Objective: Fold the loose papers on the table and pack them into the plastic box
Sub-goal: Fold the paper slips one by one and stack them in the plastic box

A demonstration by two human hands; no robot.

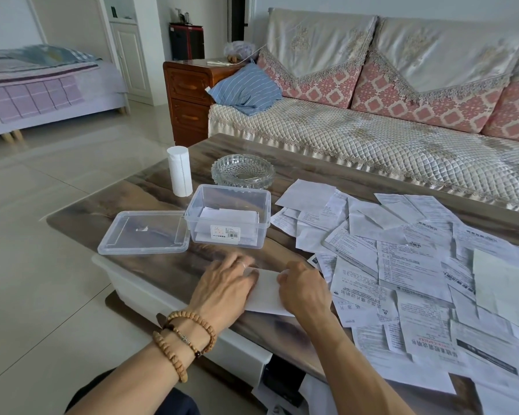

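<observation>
A folded white paper (267,292) is pressed flat at the near table (168,265) edge by the left hand (225,284), fingers straight and close together, while its right end is pinched by the curled fingers of the right hand (304,287). Just beyond, the plastic box (228,215) stands open with folded sheets inside — its lid (143,232) lies beside it on the left — and loose papers (417,265) are spread to the right

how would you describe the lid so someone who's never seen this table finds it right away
Start at the wooden table and find the clear plastic box with folded papers inside, near the left end. The lid lies flat on the tabletop against the box's left side. It is the only shallow, clear rectangle there, unlike the round glass ashtray and the white roll behind.
</observation>
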